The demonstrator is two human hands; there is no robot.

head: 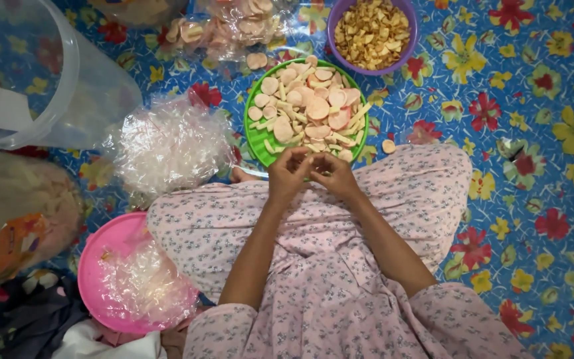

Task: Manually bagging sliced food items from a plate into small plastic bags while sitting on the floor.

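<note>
I sit cross-legged on a flowered blue mat, my knees in pink patterned cloth. My left hand [288, 173] and my right hand [332, 174] meet just at the near rim of a green plastic basket [255, 136] heaped with round pink and white crackers and pale sticks. The fingers of both hands are curled together over something small; what it is stays hidden between them. One loose cracker [388, 146] lies on the mat right of the basket.
A purple bowl [335, 41] of yellowish chips stands behind the basket. Clear bags of crackers [234, 26] lie at the back. Crumpled plastic bags [171, 143], a big translucent container [68, 86] and a pink basin [104, 256] holding plastic are on the left.
</note>
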